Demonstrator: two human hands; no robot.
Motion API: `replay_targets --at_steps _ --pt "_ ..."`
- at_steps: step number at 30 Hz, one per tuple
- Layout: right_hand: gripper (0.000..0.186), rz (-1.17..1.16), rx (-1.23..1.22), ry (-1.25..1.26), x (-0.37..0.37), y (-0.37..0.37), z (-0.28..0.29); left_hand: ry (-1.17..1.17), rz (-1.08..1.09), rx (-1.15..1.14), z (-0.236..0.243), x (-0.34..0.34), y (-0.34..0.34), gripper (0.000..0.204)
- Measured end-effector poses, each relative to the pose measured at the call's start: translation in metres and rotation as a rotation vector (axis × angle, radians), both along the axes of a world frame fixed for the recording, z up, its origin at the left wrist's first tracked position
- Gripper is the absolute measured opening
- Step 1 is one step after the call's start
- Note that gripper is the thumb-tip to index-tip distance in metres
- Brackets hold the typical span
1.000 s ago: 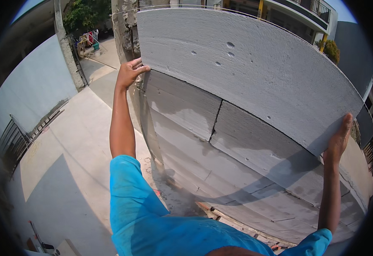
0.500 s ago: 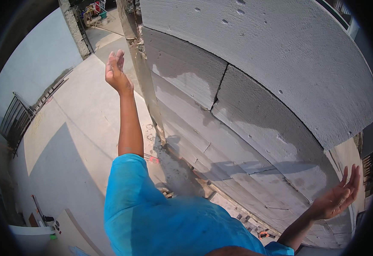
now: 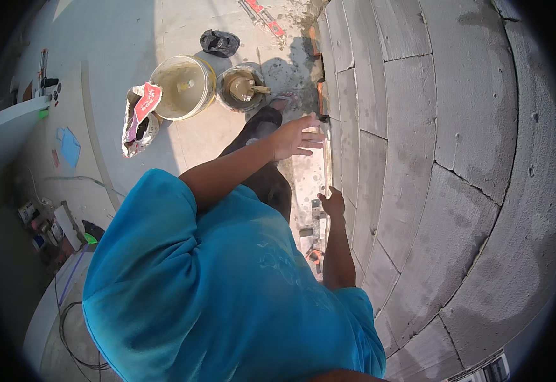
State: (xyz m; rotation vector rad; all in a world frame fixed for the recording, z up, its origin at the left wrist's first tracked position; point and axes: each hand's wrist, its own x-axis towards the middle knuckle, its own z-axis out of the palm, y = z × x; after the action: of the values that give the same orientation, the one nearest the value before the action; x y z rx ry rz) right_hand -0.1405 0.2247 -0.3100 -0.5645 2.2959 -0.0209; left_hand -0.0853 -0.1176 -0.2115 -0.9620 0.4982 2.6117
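Observation:
Below me, my left hand point(image 3: 297, 137) hangs open with fingers spread beside the grey block wall point(image 3: 405, 165), above my dark-trousered legs and sandalled foot. Lower in the picture, my right hand point(image 3: 332, 204) reaches down, loosely open, near a pale narrow board point(image 3: 325, 162) along the wall's base, with small metal pieces point(image 3: 316, 210) and orange-handled tools point(image 3: 315, 260) nearby; whether it touches them I cannot tell.
A bucket of cloudy water point(image 3: 179, 92), a mortar bucket with tool point(image 3: 239, 86), a red-and-white sack point(image 3: 138, 127) and a black bag point(image 3: 217, 43) stand left. A red tool point(image 3: 266, 19) lies farther off. Cables point(image 3: 77, 337) and clutter lie lower left.
Both hands have left the top block, which they gripped a second ago, and dropped low beside the wall. The view has swung down to the ground and my body.

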Motion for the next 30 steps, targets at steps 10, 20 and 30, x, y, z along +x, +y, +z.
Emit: replay_targets --at_steps 10,20,30 --pt "0.041 -0.629 -0.075 -0.229 0.185 0.005 -0.135 -0.581 -0.193 -0.972 -0.155 0.254 -0.011 0.049" --pt "0.085 -1.232 0.205 -0.790 0.350 -0.066 -0.177 -0.341 -1.230 -1.461 -0.194 0.369 -0.107 0.040" --pt "0.083 -1.853 0.122 -0.584 0.434 -0.026 -0.139 0.224 -1.576 -1.763 -0.186 0.306 -0.135 0.046"
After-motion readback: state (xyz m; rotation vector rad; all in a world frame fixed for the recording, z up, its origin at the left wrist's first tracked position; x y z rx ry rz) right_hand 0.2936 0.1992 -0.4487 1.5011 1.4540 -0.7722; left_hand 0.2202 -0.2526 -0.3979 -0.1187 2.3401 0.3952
